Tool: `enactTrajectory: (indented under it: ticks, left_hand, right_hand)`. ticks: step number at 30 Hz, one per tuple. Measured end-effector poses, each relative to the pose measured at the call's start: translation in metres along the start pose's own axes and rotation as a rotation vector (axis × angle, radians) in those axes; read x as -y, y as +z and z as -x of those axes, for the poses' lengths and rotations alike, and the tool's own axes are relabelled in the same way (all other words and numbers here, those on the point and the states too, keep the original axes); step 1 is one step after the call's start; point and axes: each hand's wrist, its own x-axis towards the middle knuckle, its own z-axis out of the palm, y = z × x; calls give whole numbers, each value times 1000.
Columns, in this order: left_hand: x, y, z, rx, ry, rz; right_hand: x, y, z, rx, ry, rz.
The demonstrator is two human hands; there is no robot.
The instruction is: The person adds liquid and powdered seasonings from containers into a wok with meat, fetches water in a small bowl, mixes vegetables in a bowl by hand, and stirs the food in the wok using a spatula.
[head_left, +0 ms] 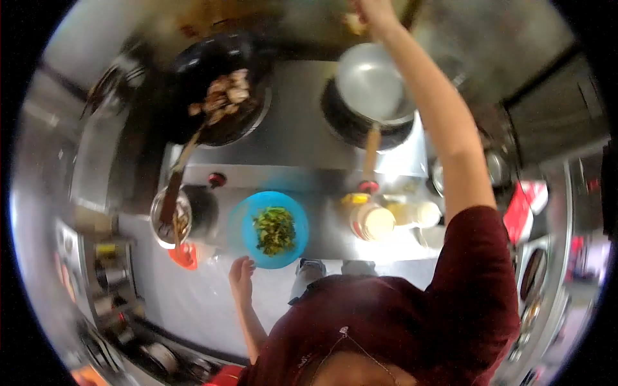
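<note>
My left hand (241,276) is beside the near left rim of a blue bowl (300,239), its fingers loosely bent and apart with nothing seen in them. Chopped green vegetables (275,230) lie in the bowl. My right arm stretches over the stove, past a metal saucepan (367,80) with a wooden handle. At the top edge, my right hand (373,9) is blurred and partly cut off. A small yellowish thing (354,23) shows by its fingers; whether it is held is unclear. Sliced meat (225,96) sits in a black wok (248,128) at the left.
A long-handled wooden utensil (170,199) spans from the wok to a metal pot (154,222). An orange-red object (185,256) is below that pot. Lidded jars (376,222) stand on the right of the counter. Shelves (112,276) hold kitchenware at the lower left.
</note>
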Motion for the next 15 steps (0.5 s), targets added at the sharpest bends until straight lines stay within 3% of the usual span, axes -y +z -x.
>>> enactTrajectory:
  ticks: [1, 4, 6, 9, 12, 13, 14, 15]
  left_hand:
    - [-2, 1, -2, 19, 8, -1]
    - [5, 12, -13, 54, -5, 29]
    - [3, 25, -16, 61, -29, 36]
    - [-9, 50, -10, 94, 13, -64]
    - [-23, 84, 3, 82, 1, -147]
    - [-24, 92, 8, 112, 56, -133]
    - [-25, 100, 16, 78, 26, -170]
    - [-25, 107, 27, 43, -5, -207]
  right_hand:
    - [-14, -51, -14, -104, -240, 137]
    - [-19, -216, 19, -134, -187, 350]
    - [-77, -309, 25, -367, -78, 434]
    - [-142, -348, 57, -510, 310, 597]
    - [-249, -368, 33, -480, 268, 773]
    - [-258, -370, 34, -334, 326, 820]
    - [-256, -374, 35, -205, 501, 677]
    - [-264, -390, 34, -257, 388, 873]
